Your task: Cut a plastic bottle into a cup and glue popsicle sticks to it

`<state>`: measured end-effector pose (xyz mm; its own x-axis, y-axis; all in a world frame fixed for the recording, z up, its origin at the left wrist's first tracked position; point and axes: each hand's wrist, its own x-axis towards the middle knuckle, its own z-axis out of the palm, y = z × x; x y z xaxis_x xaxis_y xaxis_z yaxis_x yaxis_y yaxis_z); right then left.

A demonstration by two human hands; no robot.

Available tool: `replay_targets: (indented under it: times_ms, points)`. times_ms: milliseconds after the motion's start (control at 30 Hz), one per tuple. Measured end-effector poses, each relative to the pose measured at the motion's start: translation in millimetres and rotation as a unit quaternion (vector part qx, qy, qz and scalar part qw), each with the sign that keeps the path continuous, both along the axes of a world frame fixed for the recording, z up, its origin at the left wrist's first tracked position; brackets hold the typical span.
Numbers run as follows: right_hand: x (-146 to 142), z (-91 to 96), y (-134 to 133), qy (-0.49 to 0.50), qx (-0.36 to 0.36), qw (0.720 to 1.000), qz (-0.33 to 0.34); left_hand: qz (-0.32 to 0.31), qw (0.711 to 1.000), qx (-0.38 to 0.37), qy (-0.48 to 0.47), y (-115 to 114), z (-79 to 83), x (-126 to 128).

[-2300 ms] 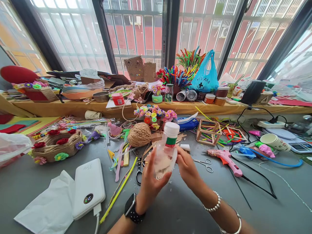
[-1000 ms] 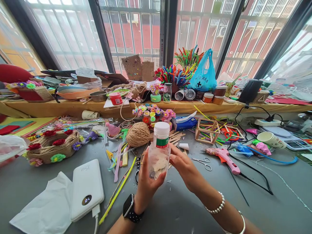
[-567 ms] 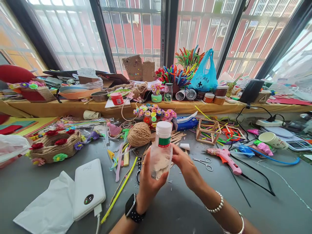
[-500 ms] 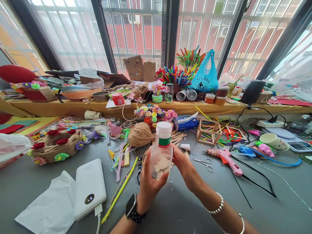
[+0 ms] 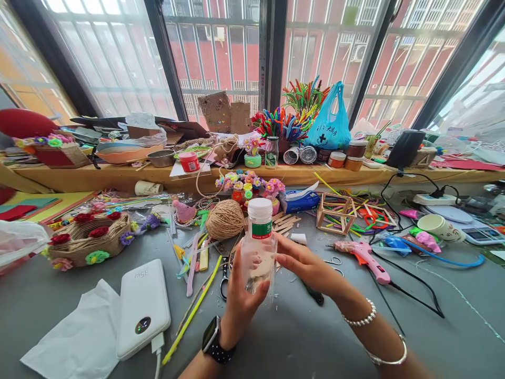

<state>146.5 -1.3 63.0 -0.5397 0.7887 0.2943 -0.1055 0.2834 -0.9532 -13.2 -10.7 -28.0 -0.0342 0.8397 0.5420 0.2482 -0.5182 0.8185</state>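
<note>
My left hand [image 5: 242, 300] is closed round a clear plastic bottle [image 5: 257, 266], fingers on its left side and thumb across the front. The bottle stands upright above the grey table, with a white screw cap [image 5: 260, 209] and a green and red label [image 5: 261, 230] near its neck. My right hand [image 5: 311, 266] lies at the bottle's right side, fingers stretched toward it and fingertips at its wall; whether they press on it I cannot tell. Beneath that hand a dark handle [image 5: 314, 292] and small scissors [image 5: 335, 261] are partly covered.
Behind the bottle are a twine ball [image 5: 225, 219], wooden sticks [image 5: 286, 222] and a stick frame [image 5: 336, 213]. A pink glue gun [image 5: 371, 262] with its cable lies right. On the left are a white power bank [image 5: 144, 308], a tissue [image 5: 74, 337] and a twine basket [image 5: 90, 239].
My right hand has shifted right and upward, its fingers straighter along the bottle's side, uncovering the dark handle and overlapping the scissors. My left hand keeps its hold on the bottle.
</note>
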Motion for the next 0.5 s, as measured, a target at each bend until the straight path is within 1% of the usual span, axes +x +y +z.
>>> replay_targets:
  times_ms: [67, 133, 200, 267, 367, 433, 500]
  points:
    - [2.8, 1.2, 0.9, -0.017, 0.015, 1.0, 0.0, 0.0, 1.0, 0.004, 0.015, 0.1, -2.7, -0.6]
    - [1.9, -1.0, 1.5, -0.015, 0.007, 1.0, -0.008, -0.002, 1.0, 0.004, 0.027, 0.8, -4.4, -1.6]
    - [-0.5, -4.3, 2.5, -0.009, 0.001, 0.999, -0.038, 0.007, 0.999, 0.018, 0.046, 1.7, -4.5, -2.9]
    - [-2.0, -6.0, 3.2, -0.007, 0.006, 0.998, -0.057, 0.027, 0.996, 0.049, 0.066, 2.7, -3.1, -4.3]
    - [-1.8, -3.6, 2.5, -0.009, 0.007, 1.0, -0.029, 0.03, 0.994, 0.063, 0.084, 3.6, -0.4, -5.9]
    - [-1.1, -1.0, 1.0, -0.009, 0.008, 1.0, -0.014, 0.017, 0.996, 0.047, 0.077, 3.9, 0.2, -6.5]
    - [-0.8, 0.3, -0.1, -0.012, 0.016, 1.0, -0.017, 0.02, 0.998, 0.029, 0.048, 3.9, -0.6, -6.4]
